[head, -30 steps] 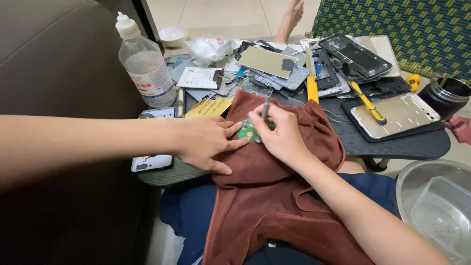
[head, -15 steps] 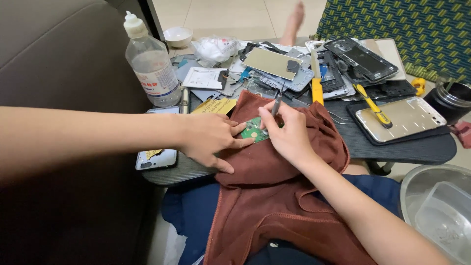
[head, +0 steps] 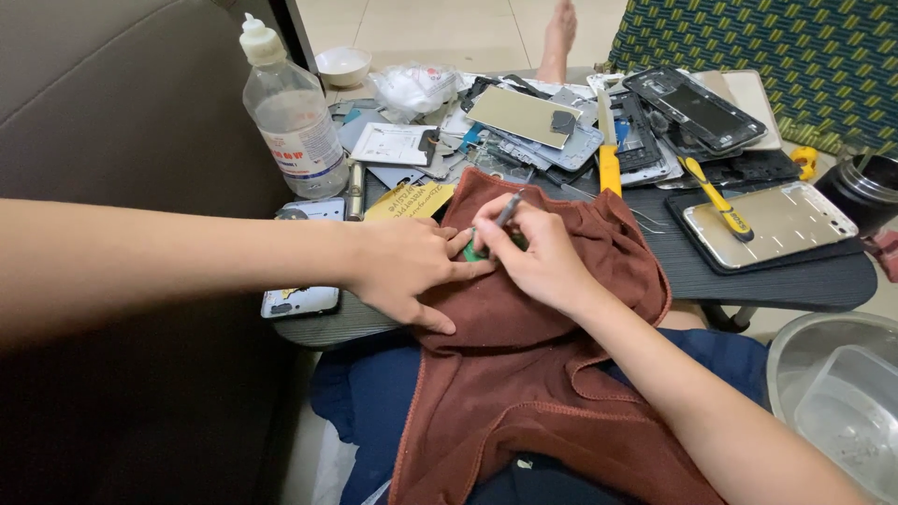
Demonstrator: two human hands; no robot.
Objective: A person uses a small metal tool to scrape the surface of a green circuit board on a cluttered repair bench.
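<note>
Circuit board on the brown towel near the surface's front edge: pin flat under left hand fingertips, keep right hand pinching the thin tool steady and light.

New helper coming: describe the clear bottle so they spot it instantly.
Start at the cluttered dark table. At its far-left corner stands the clear plastic bottle. It is the only upright thing, with a white nozzle cap, beside flat phone parts.

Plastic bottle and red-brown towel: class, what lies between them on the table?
In the head view, between the plastic bottle and the red-brown towel lie a yellow label and a slim metal cylinder, among loose phone parts.
</note>
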